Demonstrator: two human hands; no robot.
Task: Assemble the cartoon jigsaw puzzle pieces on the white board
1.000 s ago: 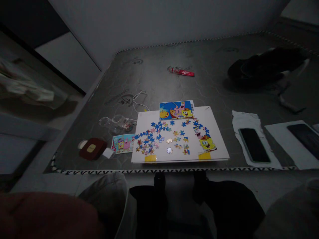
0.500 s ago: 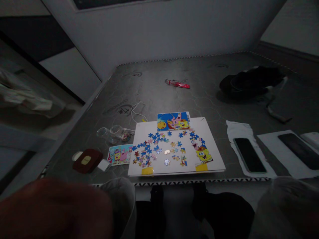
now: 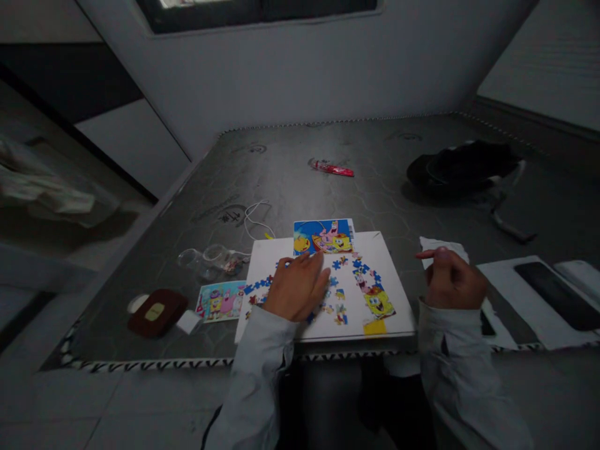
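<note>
My left hand (image 3: 300, 284) lies palm down over the white board (image 3: 304, 335), its fingers stretched out and hiding many of the loose jigsaw pieces. Blue and multicoloured pieces (image 3: 338, 292) show to its right. Further right on the board is a joined section of jigsaw (image 3: 379, 301) with a yellow cartoon figure. A picture card (image 3: 323, 237) rests at the board's far edge, just beyond my left fingertips. My right hand (image 3: 452, 279) hovers right of the board, near a phone on white paper. Its forefinger points left, the other fingers curl loosely, and I see nothing in it.
Left of the board lie a second picture card (image 3: 220, 301), a clear plastic container (image 3: 215, 259), a white cable (image 3: 255, 215) and a brown case (image 3: 158, 312). A red packet (image 3: 332, 168) and a black bag-like item (image 3: 462, 169) sit farther back. Another phone (image 3: 557, 294) is at right.
Both hands have come up from the bottom edge of the view, the left over the jigsaw pieces and the right beside the board. The view has tilted up slightly.
</note>
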